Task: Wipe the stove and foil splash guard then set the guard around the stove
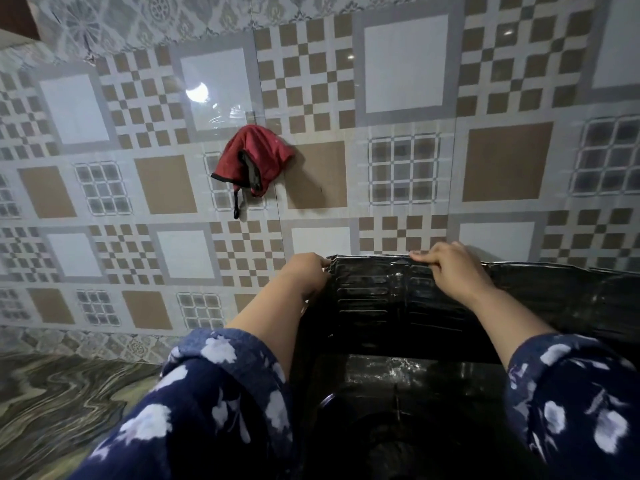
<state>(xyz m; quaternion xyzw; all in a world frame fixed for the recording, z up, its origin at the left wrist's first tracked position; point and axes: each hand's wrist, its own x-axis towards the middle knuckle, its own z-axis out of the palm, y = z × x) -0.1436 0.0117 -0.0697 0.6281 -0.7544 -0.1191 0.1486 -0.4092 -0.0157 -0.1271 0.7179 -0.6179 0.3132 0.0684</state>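
Note:
The foil splash guard stands upright against the tiled wall, dark and ribbed, with a second panel running off to the right. My left hand pinches its top left corner. Further right, my right hand grips the top edge. Below the guard lies the dark stove, with a round burner partly visible at the bottom edge. Both forearms reach over the stove, and the flowered blue sleeves hide its sides.
A red cloth hangs from a hook on the patterned tile wall above and left of the guard. A marbled countertop stretches out at the lower left.

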